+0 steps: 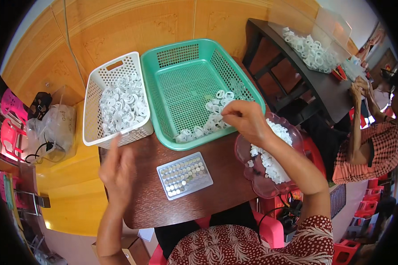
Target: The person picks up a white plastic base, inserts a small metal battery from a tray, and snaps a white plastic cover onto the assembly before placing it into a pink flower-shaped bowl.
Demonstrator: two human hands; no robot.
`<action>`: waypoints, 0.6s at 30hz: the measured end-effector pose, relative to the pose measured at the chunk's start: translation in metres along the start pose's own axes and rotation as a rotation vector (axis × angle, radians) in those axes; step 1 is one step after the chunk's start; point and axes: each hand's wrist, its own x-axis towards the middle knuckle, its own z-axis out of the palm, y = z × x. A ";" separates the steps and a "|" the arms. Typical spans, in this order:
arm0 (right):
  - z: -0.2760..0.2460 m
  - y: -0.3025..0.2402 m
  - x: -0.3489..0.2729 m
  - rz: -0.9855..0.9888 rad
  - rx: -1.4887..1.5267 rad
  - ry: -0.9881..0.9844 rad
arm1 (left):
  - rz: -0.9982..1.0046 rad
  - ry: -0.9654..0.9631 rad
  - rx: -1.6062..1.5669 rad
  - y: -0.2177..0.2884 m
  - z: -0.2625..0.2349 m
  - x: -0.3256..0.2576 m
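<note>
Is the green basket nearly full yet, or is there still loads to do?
Not nearly full. The green basket holds only a small heap of white rings along one side. The right hand is at that heap now; the left hand hovers blurred. The white basket is still piled with rings.

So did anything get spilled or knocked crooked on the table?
Nothing looks spilled. The white rings sit inside the white basket, the green basket and the pink dish. The tray of small round discs lies a bit slanted on the table. The left hand is blurred.
</note>
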 end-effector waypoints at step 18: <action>0.078 0.024 0.073 -0.220 -0.522 -0.659 | -0.527 -0.090 -0.564 0.014 0.015 -0.108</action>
